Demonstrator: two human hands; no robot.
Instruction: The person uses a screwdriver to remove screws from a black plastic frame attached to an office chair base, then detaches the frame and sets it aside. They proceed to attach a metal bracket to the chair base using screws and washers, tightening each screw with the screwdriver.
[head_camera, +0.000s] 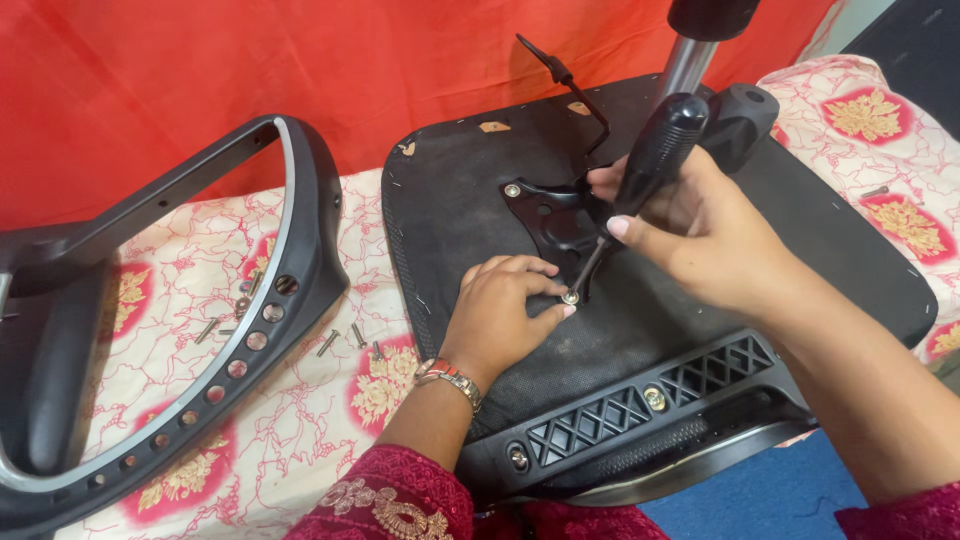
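Note:
An upturned black chair seat (470, 190) lies on a patterned bedsheet, with a black metal bracket plate (550, 215) at its middle. My right hand (700, 235) grips a black-handled screwdriver (655, 150), its tip set on a small silver screw (570, 296) at the plate's near corner. My left hand (500, 310), with a metal bracelet at the wrist, rests flat on the seat and pinches that screw between thumb and forefinger. A second screw (512, 190) sits in the plate's far left corner.
A black chair back frame (290, 250) with a row of holes lies to the left. Several loose screws (340, 340) are scattered on the white and red floral sheet (300, 420). A chrome gas cylinder (685, 65) and black lever (560, 75) stand behind the plate. A ribbed armrest bracket (640, 405) crosses the seat's near edge.

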